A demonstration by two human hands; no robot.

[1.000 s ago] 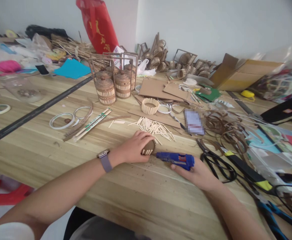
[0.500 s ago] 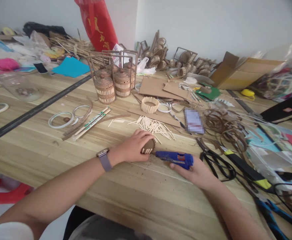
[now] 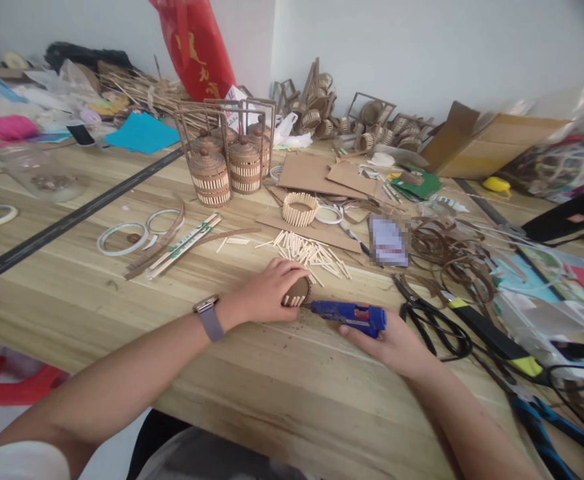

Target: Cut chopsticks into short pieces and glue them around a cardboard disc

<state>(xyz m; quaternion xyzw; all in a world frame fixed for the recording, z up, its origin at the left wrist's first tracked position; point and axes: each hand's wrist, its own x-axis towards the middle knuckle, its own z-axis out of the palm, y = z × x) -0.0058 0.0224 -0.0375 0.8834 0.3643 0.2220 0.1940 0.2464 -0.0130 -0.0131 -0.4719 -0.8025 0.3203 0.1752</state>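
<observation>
My left hand [image 3: 272, 291] is closed around a small round brown cardboard disc [image 3: 299, 291] on the table, with a few short pale sticks standing along its near edge. In my right hand [image 3: 392, 343] is a blue glue gun [image 3: 349, 316], its nozzle pointing left at the disc's right side. Whether the nozzle touches the disc I cannot tell. Just beyond my left hand lies a loose heap of short wooden sticks [image 3: 312, 253]. Behind the heap stands a ring of upright sticks [image 3: 299, 210].
Lidded stick baskets [image 3: 209, 177] with tall handles stand at the back left. Tape rolls [image 3: 122, 239] and wrapped chopsticks [image 3: 185, 247] lie to the left. Scissors [image 3: 427, 320], pliers [image 3: 547, 420] and curled brown strips [image 3: 452, 253] crowd the right. A cardboard box [image 3: 492, 143] sits behind.
</observation>
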